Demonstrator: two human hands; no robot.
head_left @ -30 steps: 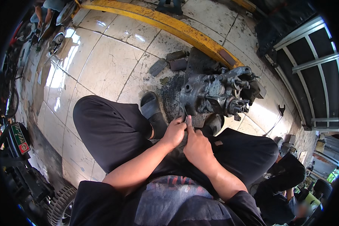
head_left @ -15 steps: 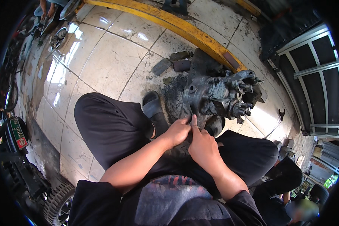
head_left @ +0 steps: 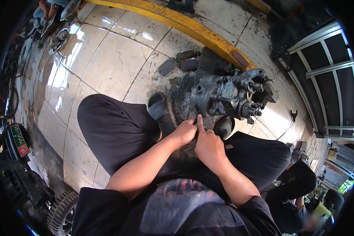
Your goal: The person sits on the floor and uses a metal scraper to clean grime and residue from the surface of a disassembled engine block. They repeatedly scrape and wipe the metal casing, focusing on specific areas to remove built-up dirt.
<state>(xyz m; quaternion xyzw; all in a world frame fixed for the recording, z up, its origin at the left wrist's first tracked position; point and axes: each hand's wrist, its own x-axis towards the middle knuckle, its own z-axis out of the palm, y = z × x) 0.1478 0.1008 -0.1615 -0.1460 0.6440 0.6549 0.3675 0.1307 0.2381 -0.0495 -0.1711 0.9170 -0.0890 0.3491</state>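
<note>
A dark grey, greasy metal casing (head_left: pixel 218 94), which looks like a gearbox housing with shafts at its right end, lies on the floor between my feet. Against its near left edge is my left hand (head_left: pixel 184 133), curled closed with its thumb side toward the casing. Whatever those fingers grip is hidden. Right beside it, my right hand (head_left: pixel 209 144) has the index finger stretched forward onto the casing's rim and the other fingers folded under. Anything beneath that palm is out of sight. The two hands nearly touch at the fingertips.
A yellow metal beam (head_left: pixel 177 19) crosses the floor beyond the casing. Several dark blocks (head_left: pixel 168 67) lie left of it. My sandalled foot (head_left: pixel 161 112) is close by. A metal-framed panel (head_left: pixel 322 78) stands at right. Another person (head_left: pixel 295 200) sits at lower right.
Both hands have shifted very slightly forward along the casing's edge, the right fingertip a touch more. The view has tilted a little; the casing looks unmoved.
</note>
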